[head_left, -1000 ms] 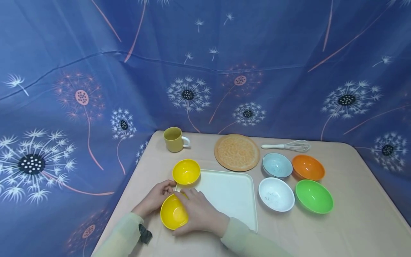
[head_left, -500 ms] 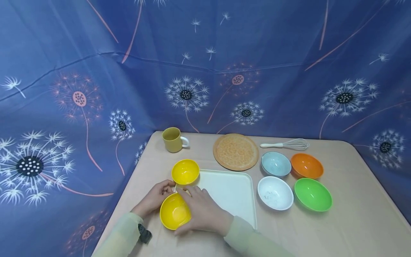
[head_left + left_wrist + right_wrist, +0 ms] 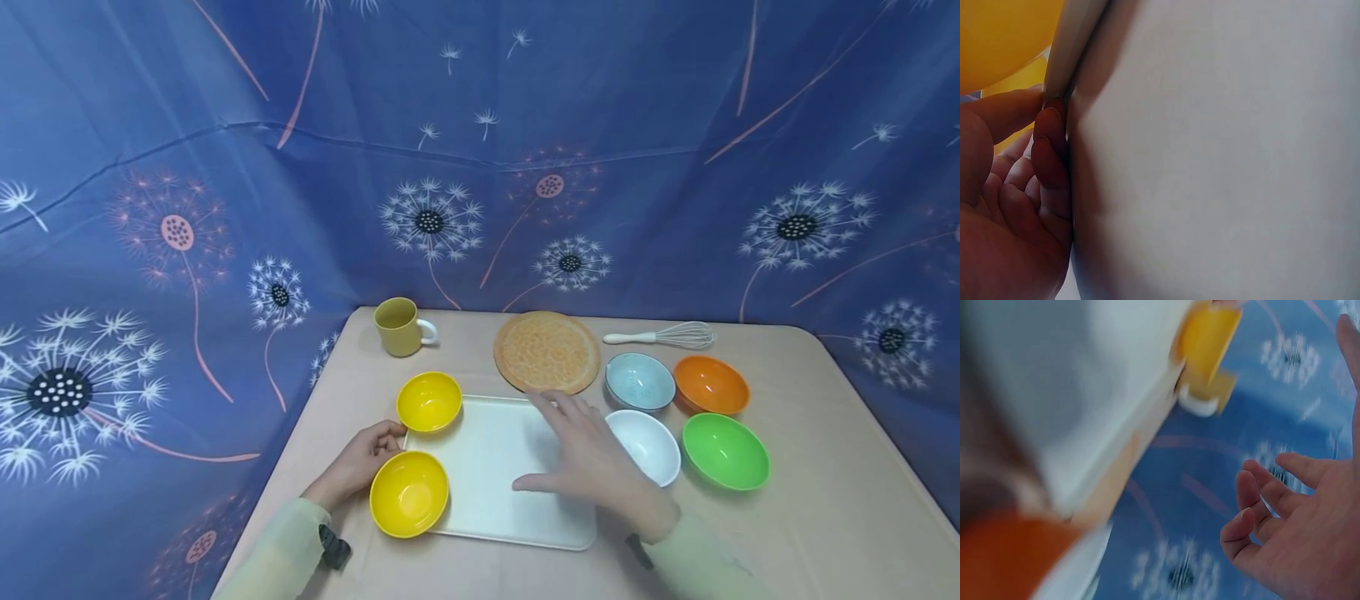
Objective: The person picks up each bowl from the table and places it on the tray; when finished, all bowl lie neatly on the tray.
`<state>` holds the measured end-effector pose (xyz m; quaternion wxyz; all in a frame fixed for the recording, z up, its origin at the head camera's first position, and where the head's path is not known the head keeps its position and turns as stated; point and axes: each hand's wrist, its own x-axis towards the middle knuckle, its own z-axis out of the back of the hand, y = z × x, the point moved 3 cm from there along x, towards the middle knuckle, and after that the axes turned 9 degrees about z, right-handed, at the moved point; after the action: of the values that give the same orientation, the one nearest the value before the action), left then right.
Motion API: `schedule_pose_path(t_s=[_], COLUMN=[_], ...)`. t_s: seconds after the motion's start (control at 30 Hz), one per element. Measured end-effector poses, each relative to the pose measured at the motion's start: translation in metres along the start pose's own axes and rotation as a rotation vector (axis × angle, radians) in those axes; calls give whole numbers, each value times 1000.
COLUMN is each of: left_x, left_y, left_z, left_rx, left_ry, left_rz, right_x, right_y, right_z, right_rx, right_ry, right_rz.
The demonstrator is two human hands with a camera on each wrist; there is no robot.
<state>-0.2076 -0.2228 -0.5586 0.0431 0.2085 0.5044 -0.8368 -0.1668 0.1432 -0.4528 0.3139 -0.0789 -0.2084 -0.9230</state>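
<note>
My left hand (image 3: 362, 458) pinches the left edge of a white rectangular tray (image 3: 495, 467) between thumb and curled fingers (image 3: 1050, 159); the left wrist view shows the rim (image 3: 1072, 47) between them. Two yellow bowls overlap the tray's left side: the rear yellow bowl (image 3: 429, 402) at its far corner, the front yellow bowl (image 3: 409, 495) at its near corner. Over the tray's right part, my right hand (image 3: 600, 462) is spread with nothing in it. It partly covers a white bowl (image 3: 651, 442).
Right of the tray stand a light blue bowl (image 3: 640, 382), an orange bowl (image 3: 711, 385) and a green bowl (image 3: 725, 452). Along the back are a mustard mug (image 3: 400, 327) with a white handle, a round brown mat (image 3: 546, 350) and a whisk (image 3: 663, 336). A blue patterned cloth hangs behind the table.
My right hand has let go of the front yellow bowl and moved right, over the tray toward the white bowl. My left hand stays at the tray's edge.
</note>
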Motion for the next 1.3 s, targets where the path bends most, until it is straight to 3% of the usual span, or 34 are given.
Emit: schedule_pose_path(t_s=[0.23, 0.4, 0.53, 0.67, 0.83, 1.3], left_x=[-3, -4, -5, -5, -5, -5], left_y=[-1, -1, -1, -1, -1, -3], left_z=[0, 0, 0, 1, 1, -1], left_rx=[8, 4, -3, -9, -8, 5], left_ry=[-17, -24, -21, -16, -12, -13], left_rz=[16, 22, 18, 11, 4, 12], right_x=[-52, -96, -128, -150, -164, -173], right_y=[-74, -124, -151, -165, -173, -178], right_z=[42, 54, 61, 66, 64, 56], right_rx=[-115, -145, -156, -152, -149, -98], right_ry=[-65, -43, -43, -47, -25, 26], right_rz=[-146, -316, -429, -469, -505, -557])
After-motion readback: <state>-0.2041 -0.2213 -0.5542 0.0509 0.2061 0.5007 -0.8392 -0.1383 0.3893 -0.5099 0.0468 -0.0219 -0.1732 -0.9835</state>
